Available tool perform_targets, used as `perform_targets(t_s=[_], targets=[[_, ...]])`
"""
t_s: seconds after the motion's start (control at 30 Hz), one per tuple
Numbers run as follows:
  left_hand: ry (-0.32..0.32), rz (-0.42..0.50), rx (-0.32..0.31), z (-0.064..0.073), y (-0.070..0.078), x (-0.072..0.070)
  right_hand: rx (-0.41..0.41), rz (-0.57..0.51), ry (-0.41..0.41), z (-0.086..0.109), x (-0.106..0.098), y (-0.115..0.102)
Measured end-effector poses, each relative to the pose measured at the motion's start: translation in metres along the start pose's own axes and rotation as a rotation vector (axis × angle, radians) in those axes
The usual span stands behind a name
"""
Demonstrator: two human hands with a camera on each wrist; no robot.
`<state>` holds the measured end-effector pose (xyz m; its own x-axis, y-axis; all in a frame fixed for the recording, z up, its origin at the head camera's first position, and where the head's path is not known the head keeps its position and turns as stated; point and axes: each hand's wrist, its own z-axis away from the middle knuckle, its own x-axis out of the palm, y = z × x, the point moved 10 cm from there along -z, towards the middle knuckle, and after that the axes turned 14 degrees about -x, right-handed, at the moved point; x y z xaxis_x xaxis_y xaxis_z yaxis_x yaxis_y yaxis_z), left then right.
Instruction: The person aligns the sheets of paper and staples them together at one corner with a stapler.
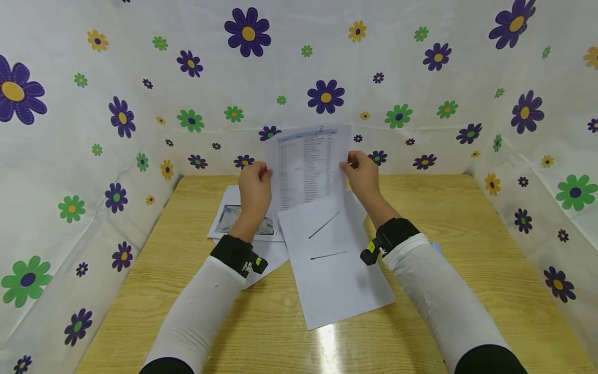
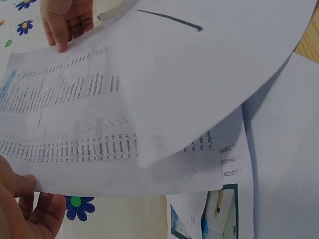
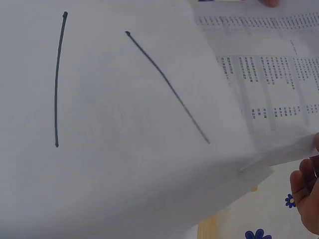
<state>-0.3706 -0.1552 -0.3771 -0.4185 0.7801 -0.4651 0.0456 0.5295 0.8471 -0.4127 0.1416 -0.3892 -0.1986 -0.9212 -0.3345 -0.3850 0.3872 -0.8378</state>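
A printed sheet of paper with a blue header band and columns of small text stands raised at the back of the table. My left hand pinches its left edge between thumb and fingers. At the opposite edge, my right hand pinches the sheet the same way. A white sheet with two black pen lines lies in front and overlaps the lower part of the printed sheet. In the left wrist view, the thumb and curled fingers of my left hand show at the printed sheet's edge.
To the left lies a paper with a printed picture, partly behind my left hand. Another white sheet is under it. A small blue item peeks out beside my right forearm. A flowered cloth hangs behind the wooden table.
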Motion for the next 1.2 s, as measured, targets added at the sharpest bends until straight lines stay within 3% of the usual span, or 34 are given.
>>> perform_targets(t_s=[0.2, 0.43, 0.93, 1.2], targets=[[0.009, 0.013, 0.024, -0.001, 0.008, -0.003, 0.004, -0.025, -0.047, 0.002, 0.004, 0.004], [0.038, 0.028, 0.088, 0.000, 0.021, -0.008, -0.046, -0.052, -0.005, 0.000, -0.001, -0.002], [-0.025, 0.177, 0.191, 0.013, 0.054, -0.020, -0.215, -0.142, 0.094, 0.005, -0.034, -0.050], [-0.043, 0.203, 0.222, 0.028, 0.067, -0.033, -0.246, -0.153, 0.059, 0.013, -0.049, -0.068]])
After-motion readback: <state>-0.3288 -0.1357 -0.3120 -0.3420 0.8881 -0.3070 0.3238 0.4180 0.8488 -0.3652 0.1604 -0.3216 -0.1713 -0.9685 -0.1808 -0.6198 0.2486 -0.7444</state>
